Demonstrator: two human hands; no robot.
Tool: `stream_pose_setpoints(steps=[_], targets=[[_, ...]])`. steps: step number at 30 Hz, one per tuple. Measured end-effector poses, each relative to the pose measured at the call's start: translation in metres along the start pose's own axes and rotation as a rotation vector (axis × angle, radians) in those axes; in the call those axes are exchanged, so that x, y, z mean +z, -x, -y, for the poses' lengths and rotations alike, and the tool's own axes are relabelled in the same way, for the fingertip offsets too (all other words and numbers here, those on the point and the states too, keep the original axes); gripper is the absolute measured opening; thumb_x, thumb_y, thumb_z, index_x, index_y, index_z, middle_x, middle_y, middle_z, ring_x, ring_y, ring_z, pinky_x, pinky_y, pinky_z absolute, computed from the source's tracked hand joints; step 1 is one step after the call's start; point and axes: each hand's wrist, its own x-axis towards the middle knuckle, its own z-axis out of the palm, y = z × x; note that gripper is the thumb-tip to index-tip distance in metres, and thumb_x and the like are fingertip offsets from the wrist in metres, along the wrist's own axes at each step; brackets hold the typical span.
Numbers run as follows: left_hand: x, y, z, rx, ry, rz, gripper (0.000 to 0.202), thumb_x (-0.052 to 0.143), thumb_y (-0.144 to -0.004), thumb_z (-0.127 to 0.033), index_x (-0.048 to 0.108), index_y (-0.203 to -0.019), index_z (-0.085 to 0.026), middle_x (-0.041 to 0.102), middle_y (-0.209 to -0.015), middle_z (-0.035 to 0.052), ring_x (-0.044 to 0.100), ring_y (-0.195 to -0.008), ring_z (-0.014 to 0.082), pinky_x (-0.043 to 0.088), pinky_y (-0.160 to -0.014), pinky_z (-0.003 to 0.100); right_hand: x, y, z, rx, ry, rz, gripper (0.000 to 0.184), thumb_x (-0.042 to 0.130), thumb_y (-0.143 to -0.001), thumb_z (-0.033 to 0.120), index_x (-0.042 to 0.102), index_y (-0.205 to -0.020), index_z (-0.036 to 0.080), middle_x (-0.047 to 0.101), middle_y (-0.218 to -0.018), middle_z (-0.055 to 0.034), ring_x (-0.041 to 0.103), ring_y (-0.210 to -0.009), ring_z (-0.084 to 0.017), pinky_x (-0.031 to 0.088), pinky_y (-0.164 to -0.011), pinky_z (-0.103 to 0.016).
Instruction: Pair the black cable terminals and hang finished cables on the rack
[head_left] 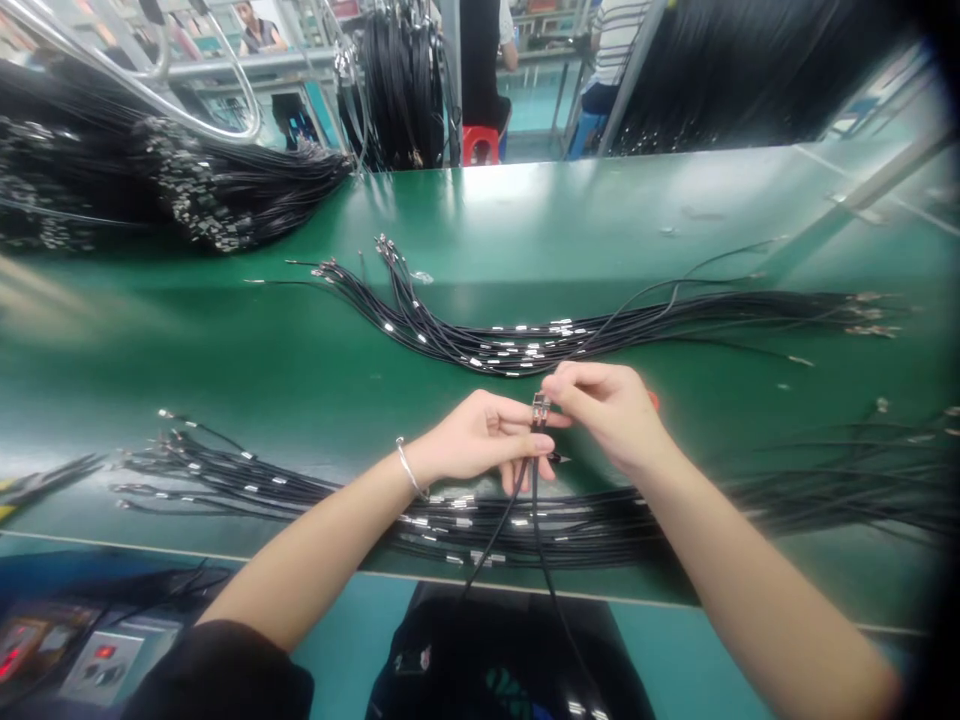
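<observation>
My left hand (pixel 480 436) and my right hand (pixel 606 410) meet over the green table (pixel 300 370), both pinched on the metal ends (pixel 540 405) of thin black cables (pixel 536 520) that hang down toward my lap. A silver bangle (pixel 409 468) sits on my left wrist. Just under my hands lies a long bundle of black cables (pixel 465 515) along the near edge. A second fanned bundle (pixel 525 345) lies just beyond my fingers.
A big heap of black cables (pixel 187 185) fills the far left. More cables hang from a rack (pixel 401 85) behind the table. A control box with buttons (pixel 97 665) sits at the lower left. People stand in the background (pixel 615 40).
</observation>
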Motion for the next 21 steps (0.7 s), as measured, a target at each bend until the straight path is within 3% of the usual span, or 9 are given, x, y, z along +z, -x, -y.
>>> stream_pose_setpoints(steps=[3,7,21], targets=[[0.0024,0.0007,0.001,-0.021,0.015,0.032,0.051,0.073,-0.085,-0.034,0.063,-0.129,-0.012,0.074,-0.078,0.012,0.067,-0.053,0.0152,0.056,-0.044,0.022,-0.0005,0.0016,0.0006,0.011,0.035,0.014,0.048,0.077,-0.078,0.043,0.048,-0.05,0.015,0.042,-0.052,0.003,0.036,-0.052,-0.007,0.028,-0.05,-0.023],[0.0035,0.0022,-0.0013,-0.029,0.034,0.054,0.049,0.074,-0.085,-0.031,0.063,-0.129,-0.014,0.075,-0.079,0.0118,0.068,-0.053,0.016,0.055,-0.044,0.022,-0.0004,0.0021,0.0004,0.051,0.086,0.013,0.053,0.075,-0.079,0.043,0.04,-0.049,0.016,0.032,-0.049,0.0054,0.027,-0.05,-0.006,0.021,-0.048,-0.024],[0.0082,0.0058,-0.0035,-0.083,0.121,0.042,0.048,0.076,-0.082,-0.031,0.065,-0.124,-0.01,0.075,-0.079,0.0139,0.069,-0.051,0.0181,0.054,-0.042,0.022,0.0008,0.0007,0.0016,0.318,0.004,0.151,0.054,0.074,-0.076,0.047,0.039,-0.047,0.017,0.038,-0.046,0.0043,0.029,-0.047,-0.006,0.02,-0.049,-0.024]])
